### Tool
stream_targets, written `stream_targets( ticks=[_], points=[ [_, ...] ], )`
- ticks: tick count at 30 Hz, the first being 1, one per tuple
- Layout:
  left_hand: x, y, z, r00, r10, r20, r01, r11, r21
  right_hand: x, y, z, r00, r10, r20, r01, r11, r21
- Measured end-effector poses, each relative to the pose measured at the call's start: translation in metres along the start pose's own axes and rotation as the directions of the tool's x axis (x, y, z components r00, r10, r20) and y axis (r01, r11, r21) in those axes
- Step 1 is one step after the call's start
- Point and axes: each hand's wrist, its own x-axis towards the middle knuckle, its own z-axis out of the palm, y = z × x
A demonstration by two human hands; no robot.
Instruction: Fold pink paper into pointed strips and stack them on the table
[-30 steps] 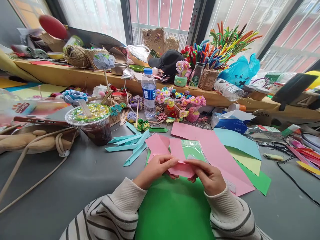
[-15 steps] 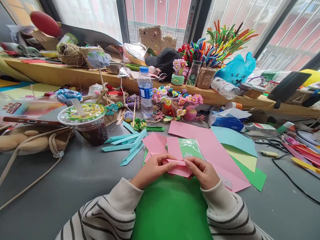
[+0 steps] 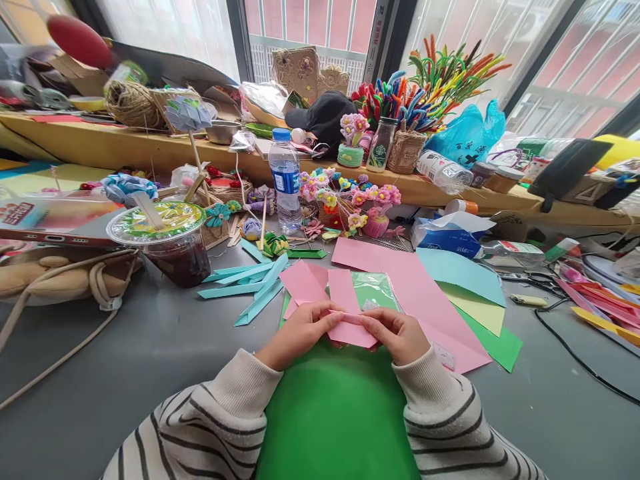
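Two bare hands meet over a folded pink paper piece (image 3: 350, 328), which is held just above the near edge of a large green sheet (image 3: 340, 413) lying on the grey table (image 3: 140, 360). The left hand (image 3: 300, 333) pinches the left end of the piece, thumb on top and fingers curled beneath. The right hand (image 3: 397, 333) closes on the right end in the same manner, its fingertips pressed against the paper fold. Both hands are shut on the piece; neither palm is open. Directly behind the piece lie further pink paper pieces (image 3: 310, 283) and a clear packet of green paper (image 3: 377, 292). To the right, a large pink sheet (image 3: 425, 300) overlaps a light blue sheet (image 3: 460, 270), a yellow-green sheet (image 3: 480, 310) and a dark green sheet (image 3: 500, 343). To the left of the hands lie teal folded strips (image 3: 250, 283). A sealed drink cup (image 3: 170, 243) stands farther left, and a water bottle (image 3: 284, 180) stands upright behind the strips. Paper flowers (image 3: 350, 200) stand beside the bottle.
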Motion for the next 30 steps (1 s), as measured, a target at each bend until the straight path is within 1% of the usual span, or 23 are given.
stream_targets(
  ticks=[3, 5, 7, 9, 12, 17, 20, 25, 30],
  points=[
    [0.0008, -0.0003, 0.0006, 1.000, 0.009, -0.021, -0.009, 0.999, 0.032, 0.0008, 0.0029, -0.0006, 1.000, -0.004, -0.019, 0.004, 1.000, -0.002],
    [0.0014, -0.0002, 0.0011, 0.998, 0.025, -0.059, -0.019, 0.996, 0.088, 0.0011, 0.0047, -0.0008, 1.000, -0.018, -0.025, 0.018, 1.000, -0.011],
    [0.0020, 0.0004, 0.0018, 0.994, 0.046, -0.102, -0.031, 0.988, 0.150, 0.0011, 0.0056, -0.0006, 0.999, -0.039, -0.014, 0.038, 0.999, -0.033],
    [0.0022, 0.0011, 0.0025, 0.990, 0.067, -0.125, -0.045, 0.984, 0.175, 0.0006, 0.0056, -0.0002, 0.999, -0.051, -0.004, 0.051, 0.997, -0.052],
    [0.0021, 0.0015, 0.0030, 0.989, 0.082, -0.120, -0.063, 0.986, 0.153, 0.0001, 0.0047, 0.0003, 0.998, -0.059, -0.004, 0.059, 0.997, -0.044],
    [0.0016, -0.0003, 0.0029, 0.991, 0.072, -0.112, -0.058, 0.990, 0.127, -0.0003, 0.0045, 0.0004, 0.997, -0.083, -0.001, 0.083, 0.996, -0.041],
    [0.0019, -0.0023, 0.0027, 0.988, 0.099, -0.115, -0.085, 0.989, 0.125, -0.0012, 0.0052, 0.0008, 0.994, -0.109, 0.002, 0.109, 0.990, -0.086],
    [0.0030, -0.0054, 0.0023, 0.982, 0.125, -0.140, -0.107, 0.986, 0.128, -0.0023, 0.0070, 0.0006, 0.984, -0.177, -0.004, 0.172, 0.963, -0.207],
    [0.0033, -0.0060, 0.0017, 0.981, 0.125, -0.146, -0.106, 0.986, 0.128, -0.0011, 0.0061, -0.0007, 0.981, -0.194, 0.010, 0.190, 0.949, -0.251]
  ],
)
